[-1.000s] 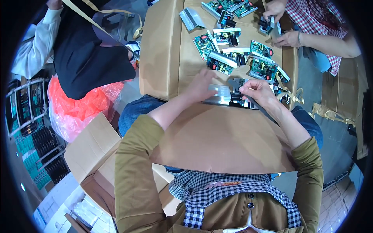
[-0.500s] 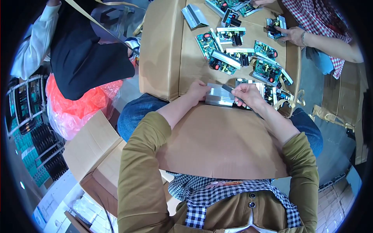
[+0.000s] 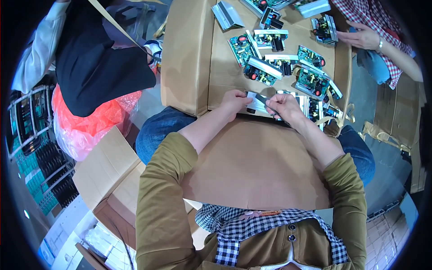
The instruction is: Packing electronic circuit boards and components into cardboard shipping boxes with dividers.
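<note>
A narrow dark strip [image 3: 260, 98] runs between my two hands, above a silver metal heat sink [image 3: 257, 107] at the near edge of the open carton. My left hand [image 3: 235, 102] has its fingers pinched at the strip's left end, where a small pale patch also shows. With thumb and forefinger closed, my right hand [image 3: 286, 108] grips the other end of the strip. The heat sink lies partly hidden under both hands. Just right of my right hand are more green circuit boards with silver heat sinks [image 3: 315, 108].
Several circuit boards [image 3: 263, 72] lie on the carton [image 3: 186, 67]. A loose silver heat sink [image 3: 227, 15] is at its far left. A co-worker's hand [image 3: 362, 37] reaches in at the right edge. A cardboard flap [image 3: 256, 166] covers my lap; an open box [image 3: 108, 175] stands left.
My left hand has shifted right from the heat sink's edge to the strip's end. The strip has swung across toward it. The co-worker's right-side hand has opened beside a board.
</note>
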`<control>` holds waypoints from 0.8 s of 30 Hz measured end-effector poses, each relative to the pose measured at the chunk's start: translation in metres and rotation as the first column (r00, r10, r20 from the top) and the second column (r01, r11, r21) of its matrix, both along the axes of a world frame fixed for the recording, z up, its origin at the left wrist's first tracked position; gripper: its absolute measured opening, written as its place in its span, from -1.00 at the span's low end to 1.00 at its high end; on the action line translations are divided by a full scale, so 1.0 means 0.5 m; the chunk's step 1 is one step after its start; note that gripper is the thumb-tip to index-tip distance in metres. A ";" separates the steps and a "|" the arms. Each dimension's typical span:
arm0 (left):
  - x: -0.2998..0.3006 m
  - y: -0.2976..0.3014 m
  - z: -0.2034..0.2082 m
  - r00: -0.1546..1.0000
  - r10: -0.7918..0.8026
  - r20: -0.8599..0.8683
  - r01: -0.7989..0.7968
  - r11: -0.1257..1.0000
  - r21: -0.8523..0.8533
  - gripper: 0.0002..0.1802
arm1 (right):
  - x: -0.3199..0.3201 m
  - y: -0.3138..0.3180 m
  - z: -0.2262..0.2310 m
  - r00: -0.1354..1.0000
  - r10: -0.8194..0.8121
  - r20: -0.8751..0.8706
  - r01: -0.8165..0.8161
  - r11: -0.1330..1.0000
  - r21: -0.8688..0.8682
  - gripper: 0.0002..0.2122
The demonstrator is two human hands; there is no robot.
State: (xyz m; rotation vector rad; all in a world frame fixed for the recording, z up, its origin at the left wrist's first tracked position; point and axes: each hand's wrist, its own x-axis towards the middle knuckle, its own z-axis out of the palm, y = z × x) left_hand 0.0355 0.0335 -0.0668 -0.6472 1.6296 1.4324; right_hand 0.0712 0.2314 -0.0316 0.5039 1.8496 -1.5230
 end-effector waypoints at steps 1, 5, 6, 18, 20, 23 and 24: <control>0.000 0.005 0.002 0.999 -0.030 -0.035 0.028 0.999 -0.034 -0.77 | -0.011 -0.006 0.014 1.000 0.006 0.020 -0.005 1.000 -0.005 -0.83; 0.003 0.014 0.009 0.998 -0.008 -0.058 0.006 1.000 -0.022 -0.77 | -0.032 -0.015 0.008 0.999 0.028 0.021 -0.028 1.000 0.003 -0.83; 0.004 0.013 0.012 0.999 0.019 -0.050 -0.019 1.000 0.000 -0.76 | -0.034 -0.021 0.004 0.999 0.038 -0.018 -0.038 0.999 0.021 -0.83; -0.012 0.003 0.021 0.997 0.076 -0.018 -0.070 0.969 0.236 -0.55 | -0.055 -0.040 -0.022 0.995 0.089 -0.034 -0.082 0.982 0.167 -0.84; -0.011 0.004 0.022 0.997 0.078 -0.016 -0.072 0.971 0.230 -0.55 | -0.057 -0.041 -0.024 0.995 0.096 -0.029 -0.089 0.980 0.176 -0.85; -0.012 0.004 0.025 0.997 0.080 -0.014 -0.075 0.974 0.216 -0.56 | -0.058 -0.043 -0.025 0.993 0.115 -0.030 -0.107 0.974 0.197 -0.85; -0.012 0.003 0.025 0.997 0.076 -0.010 -0.072 0.974 0.216 -0.56 | -0.058 -0.043 -0.025 0.993 0.116 -0.030 -0.108 0.974 0.197 -0.85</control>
